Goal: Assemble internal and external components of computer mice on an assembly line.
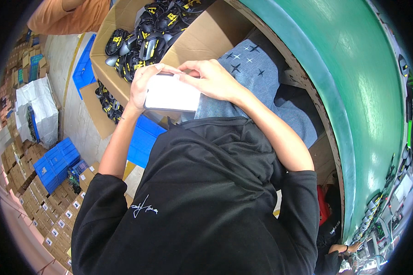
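Note:
A smartphone point(172, 95) with a bright, washed-out screen lies sideways over my lap, held between both hands. My left hand point(143, 83) wraps round its left end, fingers curled over the far edge. At the far right corner is my right hand point(211, 80), its fingers bent over the top edge and its thumb on the screen. The fingertips of both hands meet along that far edge. Whatever lies behind the phone is hidden. Beneath it are my blue-grey jeans point(250, 62) with star shapes.
A cardboard box point(110, 68) of black-and-yellow parts point(153, 43) stands just beyond my hands. Along the right curves a green worktable point(353, 68). Blue crates point(57, 162) and stacked cartons point(55, 220) fill the left. Another person's orange sleeve point(85, 18) shows at upper left.

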Action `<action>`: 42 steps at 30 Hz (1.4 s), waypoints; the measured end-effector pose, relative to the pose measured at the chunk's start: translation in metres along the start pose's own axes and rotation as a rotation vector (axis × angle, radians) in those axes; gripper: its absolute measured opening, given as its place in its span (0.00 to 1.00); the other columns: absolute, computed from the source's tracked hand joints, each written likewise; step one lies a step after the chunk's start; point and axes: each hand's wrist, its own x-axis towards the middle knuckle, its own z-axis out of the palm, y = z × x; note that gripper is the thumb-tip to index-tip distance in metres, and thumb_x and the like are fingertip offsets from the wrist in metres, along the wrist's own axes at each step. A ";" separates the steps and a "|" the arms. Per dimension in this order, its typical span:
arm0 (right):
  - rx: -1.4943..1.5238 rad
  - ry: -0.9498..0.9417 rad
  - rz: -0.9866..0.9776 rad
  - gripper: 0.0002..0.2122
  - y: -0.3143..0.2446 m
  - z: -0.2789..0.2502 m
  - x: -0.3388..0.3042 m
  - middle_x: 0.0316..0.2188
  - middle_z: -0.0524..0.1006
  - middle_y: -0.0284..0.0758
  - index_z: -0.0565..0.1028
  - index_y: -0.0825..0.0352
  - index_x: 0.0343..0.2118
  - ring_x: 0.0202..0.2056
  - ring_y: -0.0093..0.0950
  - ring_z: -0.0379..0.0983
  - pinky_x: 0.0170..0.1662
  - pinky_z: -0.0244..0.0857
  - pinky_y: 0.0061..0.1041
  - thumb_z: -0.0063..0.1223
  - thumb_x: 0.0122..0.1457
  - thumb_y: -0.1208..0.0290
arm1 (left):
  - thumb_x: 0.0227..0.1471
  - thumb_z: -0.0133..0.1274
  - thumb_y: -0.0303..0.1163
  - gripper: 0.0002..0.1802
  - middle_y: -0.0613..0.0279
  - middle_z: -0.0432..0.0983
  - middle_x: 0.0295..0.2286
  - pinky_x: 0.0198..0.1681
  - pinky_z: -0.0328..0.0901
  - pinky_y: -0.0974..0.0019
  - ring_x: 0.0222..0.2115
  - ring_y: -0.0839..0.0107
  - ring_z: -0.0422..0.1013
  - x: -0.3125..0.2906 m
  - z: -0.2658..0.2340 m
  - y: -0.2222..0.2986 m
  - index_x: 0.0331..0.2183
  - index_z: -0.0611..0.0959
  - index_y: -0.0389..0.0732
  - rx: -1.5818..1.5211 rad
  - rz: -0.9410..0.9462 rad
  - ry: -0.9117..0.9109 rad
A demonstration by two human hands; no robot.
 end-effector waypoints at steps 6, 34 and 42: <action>-0.003 0.002 0.000 0.22 0.001 -0.002 0.000 0.33 0.80 0.49 0.76 0.72 0.44 0.37 0.41 0.79 0.43 0.70 0.35 0.51 0.57 0.55 | 0.58 0.38 0.40 0.26 0.51 0.80 0.31 0.39 0.67 0.71 0.32 0.70 0.75 0.001 0.003 0.004 0.36 0.82 0.25 -0.003 0.003 -0.014; -0.035 0.007 0.015 0.21 0.003 -0.008 -0.001 0.32 0.80 0.48 0.76 0.71 0.44 0.37 0.41 0.79 0.43 0.70 0.34 0.51 0.57 0.56 | 0.58 0.37 0.39 0.27 0.51 0.80 0.31 0.39 0.67 0.71 0.31 0.70 0.75 0.008 0.007 -0.001 0.37 0.82 0.25 -0.012 -0.002 -0.017; -0.025 0.003 0.021 0.21 0.005 -0.010 -0.001 0.31 0.81 0.47 0.76 0.72 0.43 0.36 0.40 0.79 0.42 0.70 0.34 0.51 0.57 0.56 | 0.59 0.36 0.40 0.27 0.51 0.81 0.31 0.39 0.67 0.71 0.30 0.70 0.75 0.011 0.008 -0.004 0.36 0.82 0.25 0.023 0.027 -0.010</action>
